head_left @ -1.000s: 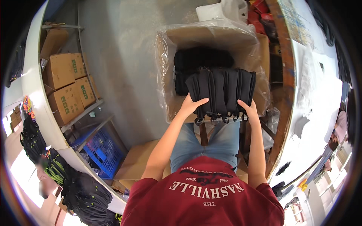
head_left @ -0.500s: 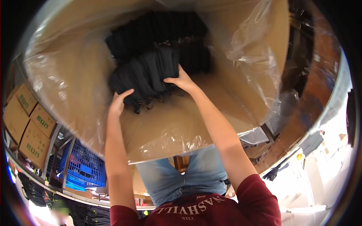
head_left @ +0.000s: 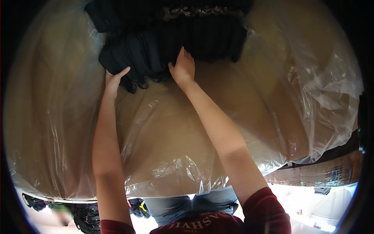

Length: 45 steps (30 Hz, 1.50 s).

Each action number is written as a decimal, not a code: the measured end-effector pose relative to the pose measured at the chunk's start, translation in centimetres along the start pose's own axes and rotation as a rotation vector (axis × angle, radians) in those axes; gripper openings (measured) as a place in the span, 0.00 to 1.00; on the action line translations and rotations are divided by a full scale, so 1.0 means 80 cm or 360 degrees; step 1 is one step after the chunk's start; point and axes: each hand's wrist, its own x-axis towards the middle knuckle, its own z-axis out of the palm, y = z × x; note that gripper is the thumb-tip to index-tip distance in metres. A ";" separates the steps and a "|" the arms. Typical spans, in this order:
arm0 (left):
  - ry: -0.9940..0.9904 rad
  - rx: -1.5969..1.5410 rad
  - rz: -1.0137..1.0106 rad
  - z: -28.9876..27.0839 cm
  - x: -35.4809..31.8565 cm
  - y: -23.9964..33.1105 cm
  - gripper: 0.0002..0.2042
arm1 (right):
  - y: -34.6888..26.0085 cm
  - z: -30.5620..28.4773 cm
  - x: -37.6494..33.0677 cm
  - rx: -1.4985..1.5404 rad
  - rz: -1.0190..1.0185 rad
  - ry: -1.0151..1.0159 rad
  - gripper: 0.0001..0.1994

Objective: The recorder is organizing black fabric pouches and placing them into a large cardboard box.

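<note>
A stack of black fabric pieces (head_left: 136, 54), pressed together in a row with small loops along its near lower edge, lies inside a big cardboard box (head_left: 218, 105). My left hand (head_left: 113, 82) grips the stack's left end, thumb over the front and the other fingers hidden behind the cloth. At its right end is my right hand (head_left: 183, 69), thumb against the cloth and fingertips tucked in where the stack meets more black pieces (head_left: 216, 37). Exactly what kind of article these are I cannot tell.
Clear plastic sheeting (head_left: 331, 93) lines the box and hangs in folds over its walls. Another row of black pieces (head_left: 136, 11) lies farther in. Beyond the near rim, dark items (head_left: 86, 216) show at lower left. A brown curved surface (head_left: 319, 171) is at right.
I have leaned farther over the box, so it fills more of the view. The stack now sits against the black pieces to its right, with both hands still at its ends.
</note>
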 end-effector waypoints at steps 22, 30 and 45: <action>-0.0209 0.0094 0.0562 0.138 -0.095 0.027 0.05 | 0.024 -0.063 0.023 0.0015 0.0345 -0.0520 0.49; -0.0194 -0.0330 0.0153 0.151 -0.046 0.007 0.05 | 0.067 -0.077 0.027 0.0325 0.0165 -0.0647 0.46; -0.0116 0.0132 0.0298 0.029 -0.332 0.124 0.06 | 0.126 -0.379 -0.228 0.1276 -0.0214 -0.0397 0.18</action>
